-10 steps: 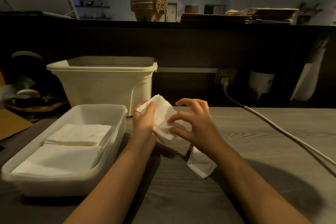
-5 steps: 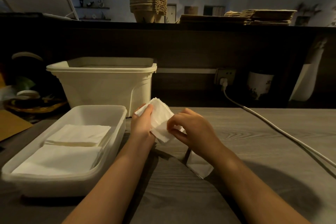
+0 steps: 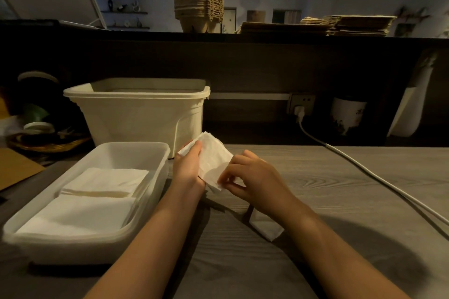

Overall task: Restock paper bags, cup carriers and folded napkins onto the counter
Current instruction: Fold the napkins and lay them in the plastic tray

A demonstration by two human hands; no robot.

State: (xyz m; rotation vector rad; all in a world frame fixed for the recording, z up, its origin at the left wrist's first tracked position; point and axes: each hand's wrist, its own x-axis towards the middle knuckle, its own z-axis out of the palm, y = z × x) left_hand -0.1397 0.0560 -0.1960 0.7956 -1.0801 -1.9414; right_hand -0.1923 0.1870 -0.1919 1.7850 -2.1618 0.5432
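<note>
The left hand point(image 3: 188, 167) grips the napkin point(image 3: 213, 156) by its edge above the table point(image 3: 340, 189), just beside the tray point(image 3: 136, 146), while the right hand point(image 3: 254, 177) pinches its lower corner, so the thin paper may tear or fold crooked if they pull unevenly.

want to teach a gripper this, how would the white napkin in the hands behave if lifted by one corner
Probably floppy: the napkin looks like thin paper, held at opposite edges by the left hand and right hand. Likely very light and easily creased or torn; its lower corner bends where the right hand pinches it.
</note>
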